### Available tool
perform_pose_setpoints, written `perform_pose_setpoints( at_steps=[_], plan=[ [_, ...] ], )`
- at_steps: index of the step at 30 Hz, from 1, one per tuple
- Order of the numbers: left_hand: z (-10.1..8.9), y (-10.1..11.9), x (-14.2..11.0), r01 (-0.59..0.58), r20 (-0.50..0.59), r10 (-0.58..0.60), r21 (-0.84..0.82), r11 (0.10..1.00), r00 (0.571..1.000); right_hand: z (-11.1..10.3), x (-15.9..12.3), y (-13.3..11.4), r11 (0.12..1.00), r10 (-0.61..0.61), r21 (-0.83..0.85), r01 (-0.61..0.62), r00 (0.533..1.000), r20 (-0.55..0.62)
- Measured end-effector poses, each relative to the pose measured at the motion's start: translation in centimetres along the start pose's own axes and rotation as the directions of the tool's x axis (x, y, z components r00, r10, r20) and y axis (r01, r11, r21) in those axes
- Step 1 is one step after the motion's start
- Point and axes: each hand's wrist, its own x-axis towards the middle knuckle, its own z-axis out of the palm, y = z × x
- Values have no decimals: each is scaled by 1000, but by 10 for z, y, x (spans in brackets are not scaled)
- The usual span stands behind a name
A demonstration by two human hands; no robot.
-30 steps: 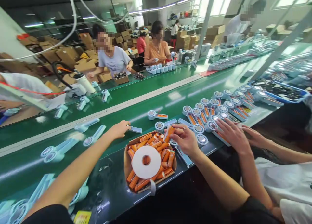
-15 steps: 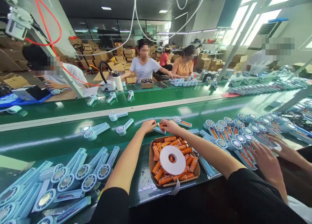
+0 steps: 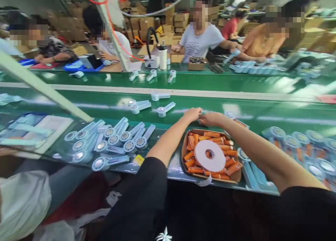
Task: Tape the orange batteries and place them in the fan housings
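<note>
My left hand (image 3: 193,114) and my right hand (image 3: 213,119) meet over the green belt, just beyond a cardboard box (image 3: 185,164). Both have their fingers pinched together. A bit of an orange battery (image 3: 201,120) shows under the right fingers; whatever the left fingertips pinch is too small to make out. Inside the box lie many orange-wrapped batteries (image 3: 231,162), with a roll of white tape (image 3: 199,160) flat on top, its loose end hanging over the near rim. Close to my right hand lies a light-blue handheld-fan housing (image 3: 229,115) with orange inside.
Light-blue fan housings (image 3: 141,142) are heaped to my left, and others (image 3: 300,137) with orange batteries stand to the right. Several sit on the green belt (image 3: 110,104). A slanted metal post (image 3: 65,97) crosses the left side. Co-workers sit across the belt.
The view has swung left and down, so the belt and box appear further right. My hands stay close together over the belt; the white bit between them no longer shows.
</note>
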Motion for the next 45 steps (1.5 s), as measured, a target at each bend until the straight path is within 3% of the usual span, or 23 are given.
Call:
perform_pose_setpoints(
  at_steps=[2, 4, 5, 6, 7, 8, 11, 13, 15, 16, 17, 19, 22, 24, 27, 28, 30, 32, 34, 37, 39, 41, 45],
  plan=[
    [-9, 12, -13, -55, -5, 55, -58, 997, 998, -6, -33, 8, 994, 35, 109, -23, 994, -106],
    [-13, 22, -42, -181, -11, 181, -139, 974, 983, 0, -84, 12, 941, 113, 338, 2, 940, -322],
    [-11, 26, -62, -290, 8, 297, -196, 937, 955, 8, -114, 10, 883, 175, 467, 47, 890, -420],
    [-9, 30, -85, -437, 22, 459, -269, 858, 888, 19, -144, 5, 809, 238, 580, 97, 848, -473],
    [-6, 33, -109, -540, 20, 571, -302, 786, 821, 32, -172, -2, 727, 296, 673, 136, 822, -486],
    [-3, 35, -132, -584, 17, 614, -289, 759, 789, 45, -197, -11, 636, 362, 754, 163, 800, -479],
    [1, 43, -185, -574, -12, 582, -186, 798, 813, 79, -243, -48, 322, 575, 927, 194, 737, -354],
    [-3, 45, -202, -521, -120, 508, -145, 841, 853, 91, -250, -78, 99, 577, 978, 186, 790, -208],
    [-9, 43, -210, -465, -267, 421, -133, 875, 867, 93, -244, -110, -66, 392, 989, 133, 915, -97],
    [-11, 39, -213, -437, -333, 375, -133, 890, 865, 91, -240, -125, -92, 280, 990, 107, 957, -77],
    [-14, 34, -215, -408, -390, 330, -133, 903, 859, 88, -236, -139, -74, 176, 992, 100, 981, -86],
    [-16, 19, -221, -327, -464, 227, -146, 934, 856, 82, -230, -156, 85, -11, 982, 168, 986, -168],
    [-16, -3, -235, -132, -474, -8, -261, 956, 880, 77, -228, -150, 386, -303, 852, 353, 921, -245],
    [-14, -11, -245, -46, -456, -107, -311, 949, 883, 76, -226, -128, 544, -265, 757, 361, 930, -253],
    [-11, -8, -253, -57, -461, -83, -283, 957, 884, 74, -211, -90, 791, 14, 583, 186, 947, -322],
    [-9, -5, -254, -77, -457, -57, -269, 960, 887, 73, -205, -80, 854, 43, 501, 138, 942, -333],
    [-7, 2, -254, -123, -437, 8, -236, 964, 899, 70, -193, -64, 922, -27, 362, 138, 955, -295],
    [-5, 8, -252, -173, -413, 78, -198, 965, 907, 65, -189, -54, 910, -91, 369, 189, 959, -267],
    [-6, 11, -252, -216, -390, 138, -163, 963, 910, 58, -192, -49, 815, -29, 544, 201, 951, -308],
    [-11, 15, -252, -272, -369, 221, -94, 958, 903, 50, -204, -53, 498, 210, 843, 203, 915, -344],
    [-16, 20, -251, -305, -357, 274, -33, 952, 893, 46, -210, -66, 340, 330, 912, 229, 879, -344],
    [-20, 25, -250, -320, -347, 305, 15, 947, 887, 44, -212, -83, 314, 443, 918, 242, 818, -367],
    [-25, 34, -250, -293, -311, 307, 90, 952, 900, 42, -210, -111, 392, 610, 884, 253, 648, -456]
  ],
)
